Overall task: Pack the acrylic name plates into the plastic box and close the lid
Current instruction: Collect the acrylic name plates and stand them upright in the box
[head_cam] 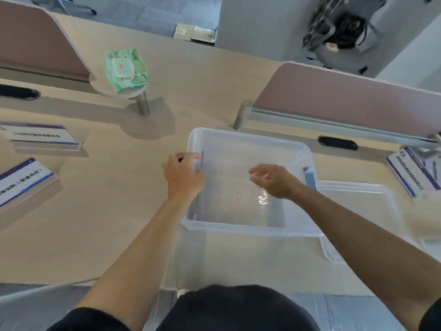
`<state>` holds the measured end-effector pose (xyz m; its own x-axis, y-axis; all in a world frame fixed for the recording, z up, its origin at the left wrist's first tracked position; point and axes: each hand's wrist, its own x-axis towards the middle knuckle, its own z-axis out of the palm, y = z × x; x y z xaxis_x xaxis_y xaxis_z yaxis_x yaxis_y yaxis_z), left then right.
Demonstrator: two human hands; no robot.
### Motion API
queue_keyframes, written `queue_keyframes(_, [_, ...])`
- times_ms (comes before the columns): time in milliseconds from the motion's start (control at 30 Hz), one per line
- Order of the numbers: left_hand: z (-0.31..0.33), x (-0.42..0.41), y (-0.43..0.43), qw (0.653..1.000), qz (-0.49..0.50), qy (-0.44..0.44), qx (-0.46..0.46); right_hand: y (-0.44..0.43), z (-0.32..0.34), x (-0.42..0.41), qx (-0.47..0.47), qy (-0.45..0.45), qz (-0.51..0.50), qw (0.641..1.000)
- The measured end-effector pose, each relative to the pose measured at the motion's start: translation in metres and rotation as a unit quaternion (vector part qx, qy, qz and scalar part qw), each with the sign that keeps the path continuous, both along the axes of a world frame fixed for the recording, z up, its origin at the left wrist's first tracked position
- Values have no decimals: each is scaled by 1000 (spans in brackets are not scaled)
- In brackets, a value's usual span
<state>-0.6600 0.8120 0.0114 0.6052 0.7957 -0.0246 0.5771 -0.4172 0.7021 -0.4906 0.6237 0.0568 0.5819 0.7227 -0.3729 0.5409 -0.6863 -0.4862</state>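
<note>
While the left hand grips the rim of the empty-looking box and the right hand hovers open over it, name plates lie unpacked at the side edges of the bench, lid off.

One feed only: head cam, wide-angle. I see it facing forward and steeply down over the surface, close in. Forearms enter from the bottom edge, plastic box near centre. Top reaches the partitions. Edges look bent and soft, likely lens distortion.
</note>
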Motion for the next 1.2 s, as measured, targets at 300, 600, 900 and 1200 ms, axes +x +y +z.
queue_keyframes(300, [50,78,-89,979,-191,-64,-43,-141,40,8,56,-66,-223,971])
queue_keyframes(600, [73,169,-266,874,-452,33,-176,-341,58,12,103,-100,-353,925])
queue_keyframes(900, [76,228,-445,863,-481,68,-137,-541,54,56,122,-112,-413,895])
queue_keyframes(1200, [56,298,-526,849,-498,78,-158,-629,40,129,75,-95,-472,873])
